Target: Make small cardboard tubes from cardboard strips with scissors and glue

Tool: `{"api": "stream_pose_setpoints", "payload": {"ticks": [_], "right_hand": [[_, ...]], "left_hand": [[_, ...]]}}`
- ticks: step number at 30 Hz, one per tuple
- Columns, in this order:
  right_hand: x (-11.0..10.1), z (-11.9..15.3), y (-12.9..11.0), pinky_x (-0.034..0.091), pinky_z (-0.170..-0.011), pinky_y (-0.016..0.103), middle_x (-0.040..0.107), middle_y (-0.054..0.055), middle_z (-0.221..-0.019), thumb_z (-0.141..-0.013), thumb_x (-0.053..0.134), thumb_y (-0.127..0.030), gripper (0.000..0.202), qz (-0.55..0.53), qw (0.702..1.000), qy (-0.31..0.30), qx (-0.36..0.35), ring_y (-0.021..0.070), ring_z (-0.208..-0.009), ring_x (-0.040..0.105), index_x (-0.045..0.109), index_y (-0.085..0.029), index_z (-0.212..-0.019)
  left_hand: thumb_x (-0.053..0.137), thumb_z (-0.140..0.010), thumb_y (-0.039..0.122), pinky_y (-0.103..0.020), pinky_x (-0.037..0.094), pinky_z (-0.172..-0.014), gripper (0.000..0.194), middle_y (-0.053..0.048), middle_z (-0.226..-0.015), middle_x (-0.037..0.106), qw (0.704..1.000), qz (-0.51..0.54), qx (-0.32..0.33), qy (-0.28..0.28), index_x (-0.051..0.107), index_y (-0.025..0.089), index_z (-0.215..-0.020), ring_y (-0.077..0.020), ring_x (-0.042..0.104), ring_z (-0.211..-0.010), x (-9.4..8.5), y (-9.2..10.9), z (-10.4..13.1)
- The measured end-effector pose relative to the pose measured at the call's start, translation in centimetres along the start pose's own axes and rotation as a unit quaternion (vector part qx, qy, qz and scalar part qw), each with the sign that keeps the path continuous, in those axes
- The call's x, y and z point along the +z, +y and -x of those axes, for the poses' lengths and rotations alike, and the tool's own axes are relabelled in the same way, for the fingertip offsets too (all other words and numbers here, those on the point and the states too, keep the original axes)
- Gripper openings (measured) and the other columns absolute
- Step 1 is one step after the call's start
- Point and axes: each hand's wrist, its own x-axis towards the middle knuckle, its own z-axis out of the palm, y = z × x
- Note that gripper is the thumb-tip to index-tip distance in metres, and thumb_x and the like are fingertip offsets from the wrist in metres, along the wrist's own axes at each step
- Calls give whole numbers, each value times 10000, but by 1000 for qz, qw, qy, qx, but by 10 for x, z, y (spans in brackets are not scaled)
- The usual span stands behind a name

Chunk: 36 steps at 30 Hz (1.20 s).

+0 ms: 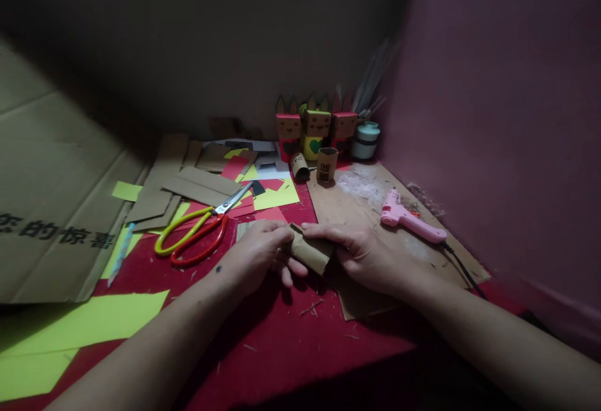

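Note:
A short cardboard tube [310, 250] lies tilted between my two hands, just above the red tabletop. My left hand [265, 251] grips its left end, thumb on top and the other fingers curled underneath. Across the tube's upper edge my right hand [364, 251] stretches its index finger, the rest closed around the right end. A flat cardboard piece [361, 301] rests beneath my right hand. Left of my left hand, scissors [206, 226] with one yellow and one red handle lie with blades pointing away.
Cardboard strips and coloured paper [277, 195] are piled at back left. A large cardboard sheet [56, 179] stands left. Several decorated figures [317, 136], two cardboard tubes [326, 167] and a pale jar [366, 142] stand behind. A pink glue gun [410, 220] lies right, its cord trailing.

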Motion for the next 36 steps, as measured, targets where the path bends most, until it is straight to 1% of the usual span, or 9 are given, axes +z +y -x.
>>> {"api": "stream_pose_setpoints", "payload": {"ticks": [6, 9, 17, 21, 24, 26, 28, 33, 36], "right_hand": [[-2, 1, -7, 515, -916, 361, 698, -31, -1172, -771, 462, -19, 582, 15, 1000, -23, -11, 204, -1054, 659, 656, -343, -1214], [-2, 1, -6, 500, -942, 358, 683, -28, -1202, -790, 491, -48, 567, 30, 998, -34, -46, 211, -1115, 631, 630, -346, -1252], [-3, 3, -6, 460, -988, 351, 646, -1, -1267, -800, 462, -56, 582, 49, 996, -39, -65, 198, -1145, 608, 572, -304, -1315], [-8, 4, -12, 504, -890, 359, 666, 42, -1167, -726, 497, -72, 553, 34, 996, 78, -4, 212, -1038, 627, 599, -251, -1239], [-10, 0, -16, 517, -657, 303, 674, 62, -928, -731, 566, -164, 255, -80, 972, 185, 117, 172, -755, 614, 663, -198, -964], [-9, -3, -16, 425, -473, 236, 646, 60, -783, -766, 601, -272, 134, -211, 939, 156, 224, 112, -562, 524, 656, -168, -831], [-7, -7, -15, 321, -388, 195, 606, 53, -687, -790, 614, -382, 233, -323, 892, 103, 299, 79, -487, 458, 644, -153, -755], [-2, -13, -5, 241, -333, 161, 531, 8, -604, -706, 747, -448, 324, -450, 814, 72, 359, 58, -454, 419, 592, -164, -683], [0, -14, -4, 227, -312, 163, 518, 1, -582, -701, 760, -352, 243, -462, 825, 71, 318, 65, -443, 443, 625, -151, -726]], "left_hand": [[498, -824, 268, -222, 474, -340, 238, -123, -594, 698, 999, 30, 21, -37, 664, 100, -803, -192, 649, -458, -3, -3, -5], [540, -870, 374, -215, 454, -317, 291, -104, -561, 690, 999, 30, 14, -18, 655, 113, -812, -177, 620, -402, -1, -4, -5], [552, -875, 324, -201, 437, -313, 262, -79, -530, 679, 1000, 4, 14, 14, 612, 129, -711, -131, 557, -326, 3, -1, -2], [523, -887, 325, -222, 436, -328, 272, -81, -536, 668, 997, -2, 44, 59, 616, 122, -731, -143, 564, -352, 2, 3, -1], [520, -886, 305, -235, 443, -347, 238, -85, -570, 679, 993, 7, 79, 86, 629, 116, -790, -149, 574, -378, 3, 5, 1], [547, -870, 289, -236, 460, -373, 186, -78, -618, 692, 990, 17, 95, 107, 614, 130, -802, -150, 598, -416, 4, 6, 2], [553, -862, 287, -237, 470, -387, 156, -57, -630, 688, 987, 18, 104, 124, 588, 150, -797, -152, 607, -435, 5, 6, 2], [523, -872, 321, -267, 499, -406, 168, -33, -606, 670, 983, -23, 126, 129, 567, 170, -812, -157, 590, -422, 9, 4, 3], [528, -870, 326, -284, 522, -436, 166, -31, -621, 672, 982, -25, 135, 126, 573, 173, -822, -163, 604, -446, 10, 2, 3]]}}
